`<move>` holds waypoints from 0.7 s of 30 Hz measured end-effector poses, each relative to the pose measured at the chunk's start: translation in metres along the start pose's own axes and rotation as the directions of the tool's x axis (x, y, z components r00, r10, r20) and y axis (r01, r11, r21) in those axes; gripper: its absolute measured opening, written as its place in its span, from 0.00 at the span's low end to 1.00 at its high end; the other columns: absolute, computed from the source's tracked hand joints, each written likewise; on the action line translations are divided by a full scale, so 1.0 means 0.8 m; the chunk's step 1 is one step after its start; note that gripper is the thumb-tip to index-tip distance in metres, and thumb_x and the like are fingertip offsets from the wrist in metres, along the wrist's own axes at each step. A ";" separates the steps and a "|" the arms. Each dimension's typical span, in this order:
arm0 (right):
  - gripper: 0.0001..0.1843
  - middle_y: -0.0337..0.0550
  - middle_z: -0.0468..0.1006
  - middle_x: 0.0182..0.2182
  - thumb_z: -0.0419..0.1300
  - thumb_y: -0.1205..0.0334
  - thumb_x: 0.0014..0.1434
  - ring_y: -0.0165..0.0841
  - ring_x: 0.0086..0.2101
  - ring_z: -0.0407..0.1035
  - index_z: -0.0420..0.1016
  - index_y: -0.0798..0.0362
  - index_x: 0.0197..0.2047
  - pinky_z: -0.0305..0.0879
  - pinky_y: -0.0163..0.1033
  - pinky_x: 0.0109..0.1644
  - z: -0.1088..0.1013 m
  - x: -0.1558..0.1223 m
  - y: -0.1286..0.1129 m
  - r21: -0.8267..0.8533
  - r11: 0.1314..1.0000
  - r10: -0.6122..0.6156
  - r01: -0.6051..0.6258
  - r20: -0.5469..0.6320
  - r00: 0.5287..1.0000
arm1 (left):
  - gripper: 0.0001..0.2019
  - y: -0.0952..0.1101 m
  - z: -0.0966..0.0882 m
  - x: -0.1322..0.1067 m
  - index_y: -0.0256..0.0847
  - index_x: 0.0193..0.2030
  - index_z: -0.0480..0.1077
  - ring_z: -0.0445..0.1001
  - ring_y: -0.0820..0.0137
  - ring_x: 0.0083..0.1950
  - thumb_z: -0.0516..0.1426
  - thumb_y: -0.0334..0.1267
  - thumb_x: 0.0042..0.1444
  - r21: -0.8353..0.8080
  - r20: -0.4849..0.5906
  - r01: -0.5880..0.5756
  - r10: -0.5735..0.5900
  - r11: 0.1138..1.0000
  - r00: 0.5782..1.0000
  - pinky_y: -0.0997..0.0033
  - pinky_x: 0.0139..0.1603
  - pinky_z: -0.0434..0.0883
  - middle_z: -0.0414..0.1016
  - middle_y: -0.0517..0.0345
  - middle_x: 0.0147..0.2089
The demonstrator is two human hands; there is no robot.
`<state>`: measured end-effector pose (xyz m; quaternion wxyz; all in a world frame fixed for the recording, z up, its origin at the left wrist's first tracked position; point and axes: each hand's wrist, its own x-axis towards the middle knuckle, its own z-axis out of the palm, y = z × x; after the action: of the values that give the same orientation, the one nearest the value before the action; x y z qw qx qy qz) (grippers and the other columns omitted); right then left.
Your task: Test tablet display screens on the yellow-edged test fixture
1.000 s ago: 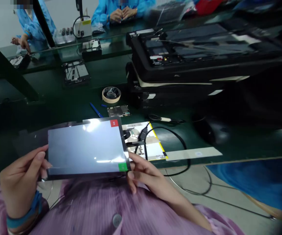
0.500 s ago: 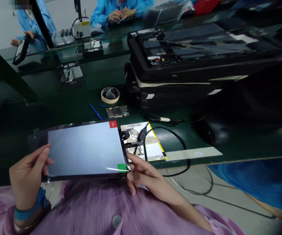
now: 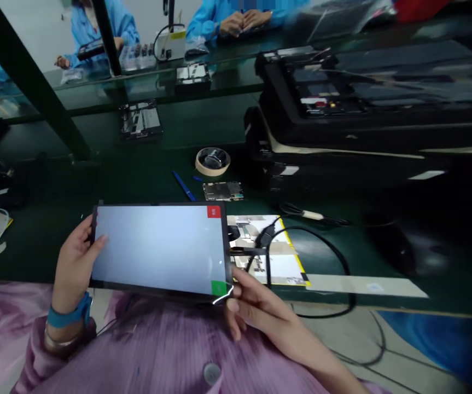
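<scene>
I hold a tablet (image 3: 157,249) flat over my lap at the near edge of the green bench (image 3: 108,180). Its lit pale screen carries a red tag at the top right corner and a green one at the bottom right. My left hand (image 3: 74,262) grips the left edge, thumb on the glass. My right hand (image 3: 256,303) pinches the bottom right corner by the green tag. A black cable (image 3: 301,246) plugs into the tablet's right side.
A yellow-edged sheet (image 3: 277,262) lies right of the tablet. Behind it are a circuit board (image 3: 222,191), a blue pen (image 3: 184,186) and a tape roll (image 3: 213,161). Stacked black trays (image 3: 362,109) stand at the right. People in blue coats work at the far bench.
The tablet has levelled out and its glare is gone. My left hand has slid up the left edge. My view has swung left, shifting everything to the right.
</scene>
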<state>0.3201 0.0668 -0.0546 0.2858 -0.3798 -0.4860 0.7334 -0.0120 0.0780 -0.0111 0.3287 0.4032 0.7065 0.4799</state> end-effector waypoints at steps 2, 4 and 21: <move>0.33 0.37 0.75 0.25 0.59 0.52 0.65 0.31 0.22 0.70 0.59 0.50 0.70 0.66 0.36 0.28 -0.001 -0.006 -0.008 -0.284 0.957 -0.080 0.051 -0.091 0.993 | 0.32 -0.004 -0.001 0.002 0.41 0.63 0.68 0.75 0.57 0.59 0.65 0.47 0.53 -0.090 -0.025 -0.009 0.007 0.996 1.000 0.60 0.59 0.73 0.75 0.47 0.61; 0.22 0.41 0.79 0.26 0.59 0.54 0.66 0.33 0.23 0.72 0.72 0.49 0.61 0.68 0.37 0.28 0.001 -0.007 -0.021 -0.615 0.782 -0.289 0.099 -0.218 0.932 | 0.28 -0.010 -0.001 0.003 0.42 0.61 0.71 0.75 0.58 0.59 0.65 0.46 0.54 -0.134 -0.031 0.004 -0.009 0.991 0.999 0.63 0.58 0.74 0.77 0.49 0.59; 0.05 0.49 0.78 0.36 0.60 0.69 0.63 0.39 0.36 0.73 0.72 0.54 0.43 0.72 0.43 0.36 0.010 0.035 -0.035 -0.912 0.043 -0.787 0.408 0.220 0.576 | 0.24 -0.025 0.006 0.000 0.45 0.57 0.75 0.76 0.57 0.57 0.62 0.51 0.56 -0.119 -0.160 -0.036 0.016 0.992 0.987 0.60 0.56 0.74 0.80 0.52 0.55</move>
<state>0.2995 0.0955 -0.0347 0.3905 -0.3424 -0.8524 0.0617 -0.0131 0.0754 -0.0312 0.2892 0.3523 0.6944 0.5568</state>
